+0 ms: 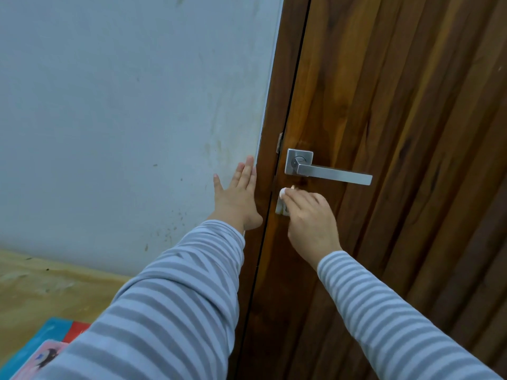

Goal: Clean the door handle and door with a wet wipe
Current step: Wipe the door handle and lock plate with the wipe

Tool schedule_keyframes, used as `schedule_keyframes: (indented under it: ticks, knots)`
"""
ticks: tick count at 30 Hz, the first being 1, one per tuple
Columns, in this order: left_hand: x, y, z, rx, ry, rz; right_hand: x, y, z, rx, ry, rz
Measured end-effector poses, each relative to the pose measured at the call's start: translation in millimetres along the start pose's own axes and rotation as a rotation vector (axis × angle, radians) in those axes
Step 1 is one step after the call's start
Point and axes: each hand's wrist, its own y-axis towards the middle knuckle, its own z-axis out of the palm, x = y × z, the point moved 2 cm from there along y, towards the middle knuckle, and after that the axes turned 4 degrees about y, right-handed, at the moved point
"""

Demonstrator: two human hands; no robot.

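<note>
- Landmark: door handle (327,168), a brushed metal lever on a square plate, set level on the wooden door (397,133).
- Right hand (310,218) sits just below the handle's plate, fingers curled round a bunched white wet wipe (282,200) and pressing it to the door face beside the door's edge.
- Left hand (238,198) lies left of the handle, across the dark gap, fingers straight and spread flat where the door frame (270,105) meets the pale wall (123,105); it holds nothing.
- Step in hand, as I judge it: wiping the door panel under the handle. The lever itself is not being touched.
- Next move likely calls for lifting the wipe up onto the plate and along the lever, wrapping it so the underside gets covered too, while the left hand braces.
- Hard to tell: most of the wipe is hidden under the right fingers. A pale fitting may sit beneath it; cannot confirm.
- A small metal piece shows on the door's edge above and left of the handle; its type is unclear.
- Far below and left of the handle, a colourful mat (41,352) on the floor is cut off by the picture's edge.
</note>
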Motion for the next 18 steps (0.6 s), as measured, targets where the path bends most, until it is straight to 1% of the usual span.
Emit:
schedule_keyframes:
  ticks: [2, 3, 5, 8, 10, 12, 15, 18]
  knots:
    - [1, 1, 0, -0.001, -0.003, 0.001, -11, 2, 0, -0.057, 0.174, 0.147]
    - [1, 1, 1, -0.004, -0.004, 0.0, -14, 3, 1, -0.057, 0.245, 0.203]
    - [0, 3, 5, -0.026, 0.003, -0.006, -16, 8, 0, -0.004, 0.288, 0.232]
    - [-1, 6, 12, -0.058, 0.035, -0.027, -11, 17, 1, 0.096, 0.236, 0.147]
    - [-2, 7, 14, -0.066, 0.051, -0.039, -9, 24, 4, 0.121, 0.156, 0.067]
    - [-3, 7, 15, -0.065, 0.052, -0.044, -9, 31, 8, 0.12, 0.08, 0.04]
    - [-4, 6, 14, -0.059, 0.043, -0.051, -7, 39, 12, 0.086, 0.101, 0.11]
    - [-5, 7, 13, -0.048, 0.044, -0.051, -5, 43, 15, 0.106, 0.105, 0.192]
